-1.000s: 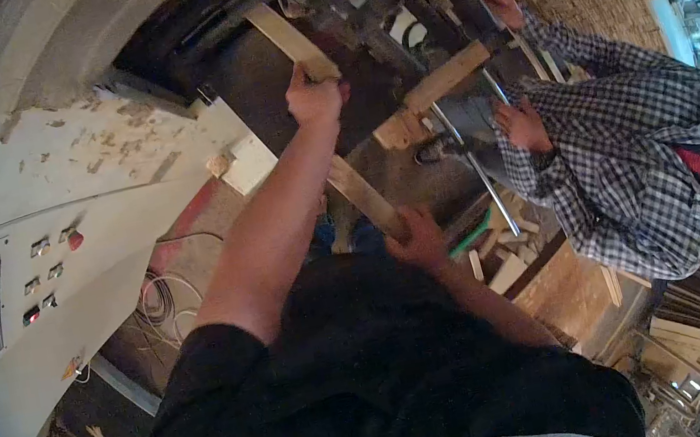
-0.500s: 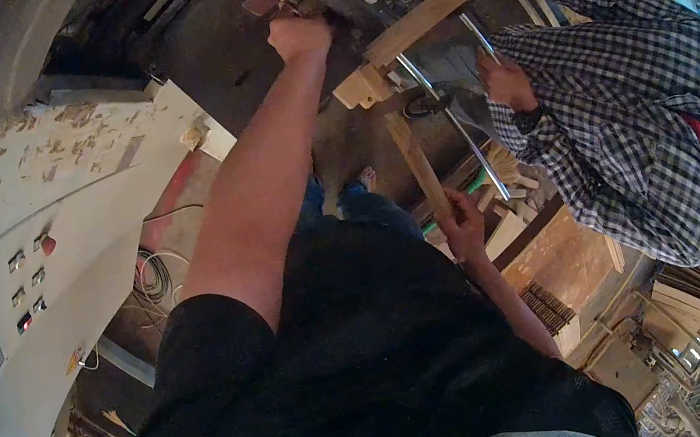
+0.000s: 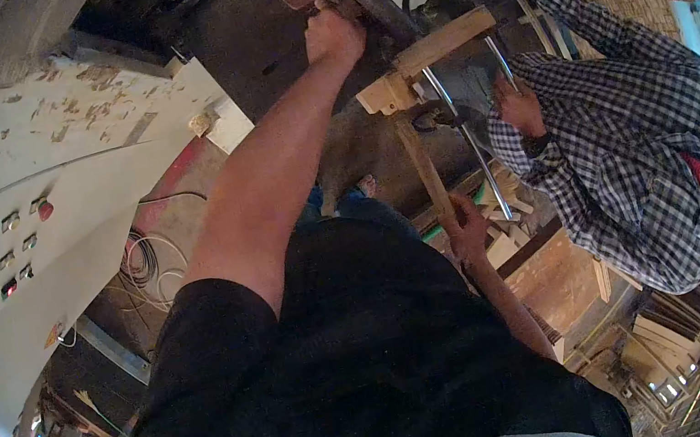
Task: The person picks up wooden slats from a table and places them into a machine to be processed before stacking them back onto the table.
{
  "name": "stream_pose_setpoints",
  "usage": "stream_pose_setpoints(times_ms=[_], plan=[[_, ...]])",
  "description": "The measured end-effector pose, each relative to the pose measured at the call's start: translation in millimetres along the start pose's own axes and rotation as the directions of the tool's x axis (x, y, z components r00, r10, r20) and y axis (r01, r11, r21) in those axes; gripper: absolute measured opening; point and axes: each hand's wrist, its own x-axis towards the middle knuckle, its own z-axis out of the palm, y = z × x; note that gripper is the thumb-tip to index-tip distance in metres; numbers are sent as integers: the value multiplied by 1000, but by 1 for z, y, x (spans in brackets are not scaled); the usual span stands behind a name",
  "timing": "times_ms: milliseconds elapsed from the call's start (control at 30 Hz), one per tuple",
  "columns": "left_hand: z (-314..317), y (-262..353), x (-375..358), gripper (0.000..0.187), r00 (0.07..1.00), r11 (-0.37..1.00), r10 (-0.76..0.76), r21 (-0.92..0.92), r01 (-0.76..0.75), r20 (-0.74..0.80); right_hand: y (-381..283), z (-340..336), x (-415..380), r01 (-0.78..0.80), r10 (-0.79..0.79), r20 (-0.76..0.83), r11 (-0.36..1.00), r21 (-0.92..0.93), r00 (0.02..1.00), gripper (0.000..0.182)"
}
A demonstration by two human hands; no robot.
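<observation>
My right hand [image 3: 467, 234] is closed around the lower end of a narrow wooden strip [image 3: 422, 165]. The strip's upper end reaches up to a pale wooden block [image 3: 388, 95], overlapping its lower side in this view. A wooden bar [image 3: 446, 40] runs up and right from that block, above two shiny metal rods [image 3: 467, 129]. Farther up, my left hand [image 3: 334, 36] makes a fist beside a dark machine part [image 3: 378, 8]; I cannot tell what its fingers grip.
At the right, a person in a checked shirt [image 3: 623, 136] leans in, one hand [image 3: 520, 105] near a metal rod. A white control cabinet [image 3: 79, 204] with knobs stands on the left. Coiled cables [image 3: 139, 258] lie on the floor, and wood offcuts [image 3: 507, 243] sit below the rods.
The strip in my right hand has moved up toward the wooden block, closing the gap at its upper end. My left hand stays at the machine; the whole view has shifted slightly.
</observation>
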Motion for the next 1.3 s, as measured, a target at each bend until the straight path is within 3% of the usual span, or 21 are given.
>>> stream_pose_setpoints(times_ms=[100,167,300,367,400,467,600,667,767,867,900,967,1000,1067,1100,1133,1167,1200,1267,1300], plan=[[13,-12,10,56,996,998,31,45,-35,88,17,4,-4,1,-1,-9,999,52,1000,44],[25,-20,18,41,991,988,119,88,-124,62,29,3,-4,59,-56,43,996,-71,997,42],[-5,5,-3,41,999,1000,14,24,-15,34,28,3,-7,33,-31,51,999,-33,998,39],[-13,8,-8,44,994,999,31,23,-33,109,20,5,-11,-140,140,0,990,1,990,38],[-13,5,-5,44,994,999,30,22,-33,109,21,6,-11,-140,140,-1,990,1,990,38],[-9,-3,1,53,966,987,139,43,-152,217,22,7,-11,2,-3,-18,998,-60,1000,37],[-6,3,-3,60,998,998,17,53,-20,57,21,10,-10,-60,60,14,998,-16,998,37],[-15,6,-6,65,987,998,11,53,-20,162,19,9,-10,37,-32,26,982,-186,999,40],[-11,4,-6,66,993,999,31,31,-35,116,25,9,-10,11,-1,34,951,-310,999,42],[5,-11,6,55,997,998,42,40,-45,65,89,-4,-1,4,17,124,987,-162,992,39],[4,-22,11,55,998,998,39,37,-41,40,73,-1,2,26,-4,137,986,-163,991,39],[2,-38,18,43,965,983,146,-144,-116,220,34,-4,-7,-20,89,191,942,-334,978,35],[-10,-41,12,43,965,982,148,-148,-118,215,34,-4,-12,-14,83,191,942,-336,978,35],[-44,-52,-10,41,852,905,302,-409,-116,427,73,-14,-22,-31,116,206,927,-373,972,31],[-43,-62,-19,41,851,903,304,-415,-113,428,95,-19,-27,-39,129,210,921,-388,969,30],[-35,-76,-31,36,854,850,460,-397,-345,243,124,-27,-36,96,50,253,842,-532,966,29],[-27,-86,-41,33,793,761,606,-332,-557,59,146,-31,-47,224,-18,308,727,-649,951,29],[-20,-94,-50,33,794,763,604,-339,-550,70,156,-26,-64,-210,237,141,961,-180,961,25],[-10,-108,-65,25,645,611,758,-241,-754,-95,139,-23,-89,-162,206,154,953,-257,966,24],[-9,-109,-67,25,645,611,760,-250,-751,-82,128,-23,-102,-99,164,173,939,-330,971,22]])
